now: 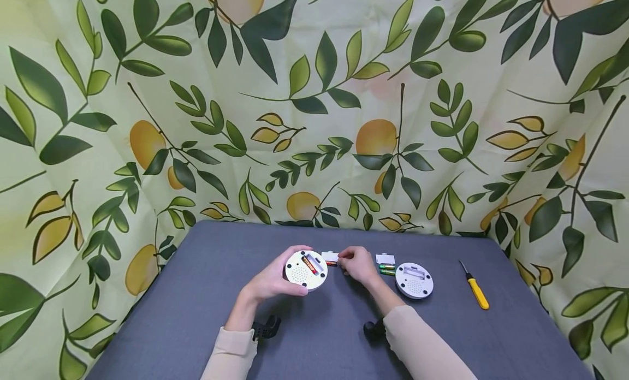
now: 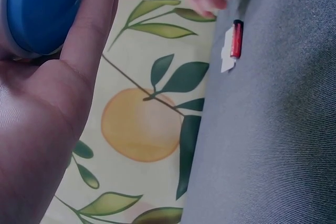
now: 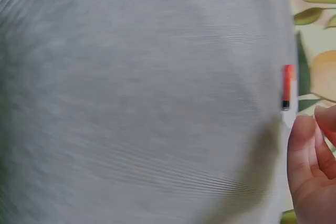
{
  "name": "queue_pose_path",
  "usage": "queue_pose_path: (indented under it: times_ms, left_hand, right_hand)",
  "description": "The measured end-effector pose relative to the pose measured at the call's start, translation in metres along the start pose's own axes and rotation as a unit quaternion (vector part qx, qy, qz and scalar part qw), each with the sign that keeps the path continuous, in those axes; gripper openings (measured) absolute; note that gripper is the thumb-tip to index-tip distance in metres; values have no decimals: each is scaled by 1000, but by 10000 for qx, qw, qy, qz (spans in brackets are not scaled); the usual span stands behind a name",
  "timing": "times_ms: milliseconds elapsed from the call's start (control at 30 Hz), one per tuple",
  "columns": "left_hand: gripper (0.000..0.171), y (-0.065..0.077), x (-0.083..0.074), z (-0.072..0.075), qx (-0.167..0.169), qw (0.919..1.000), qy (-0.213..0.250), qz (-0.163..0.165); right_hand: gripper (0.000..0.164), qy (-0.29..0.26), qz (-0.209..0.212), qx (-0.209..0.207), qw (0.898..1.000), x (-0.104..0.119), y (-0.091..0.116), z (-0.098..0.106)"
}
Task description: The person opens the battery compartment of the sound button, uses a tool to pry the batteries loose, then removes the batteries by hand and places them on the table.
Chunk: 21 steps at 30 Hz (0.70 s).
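Observation:
My left hand (image 1: 271, 276) grips a round white device (image 1: 296, 275) by its side, its underside facing me. A red battery (image 1: 309, 265) lies in the device's long compartment, which has bare room beside the battery. The device's other side is a blue dome (image 2: 44, 11) in the left wrist view. My right hand (image 1: 360, 264) is over the table with fingers bent, fingertips beside a second red battery (image 1: 331, 263). That battery (image 3: 286, 87) lies just beyond the fingertips in the right wrist view, next to a white cover (image 1: 330, 256); nothing shows between finger and thumb.
Right of my right hand lie two green batteries (image 1: 387, 269) and another white cover (image 1: 385, 259). A second round white device (image 1: 414, 286) sits underside up with a vacant compartment. Farther right is a yellow-handled screwdriver (image 1: 478, 294). A leaf-patterned cloth (image 1: 314, 123) hangs behind the grey table (image 1: 324, 336).

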<state>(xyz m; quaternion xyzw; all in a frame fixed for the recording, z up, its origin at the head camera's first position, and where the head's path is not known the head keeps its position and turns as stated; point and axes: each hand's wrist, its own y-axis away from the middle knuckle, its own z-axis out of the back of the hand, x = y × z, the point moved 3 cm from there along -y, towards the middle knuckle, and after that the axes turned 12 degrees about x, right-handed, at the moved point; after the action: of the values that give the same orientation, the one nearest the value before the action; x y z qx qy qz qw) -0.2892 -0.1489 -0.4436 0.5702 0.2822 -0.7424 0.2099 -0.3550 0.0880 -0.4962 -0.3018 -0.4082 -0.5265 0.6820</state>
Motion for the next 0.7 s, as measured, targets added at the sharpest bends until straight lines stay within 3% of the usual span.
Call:
queue_pose_path:
  times_ms: [367, 700]
  left_hand:
    - [88, -1, 1, -1, 23, 10000, -2, 12]
    - [84, -1, 2, -2, 15, 10000, 27, -2]
  right_hand:
    - [12, -131, 447, -147, 9988, 40, 13, 25]
    - [20, -236, 1226, 63, 9922, 70, 27, 29]
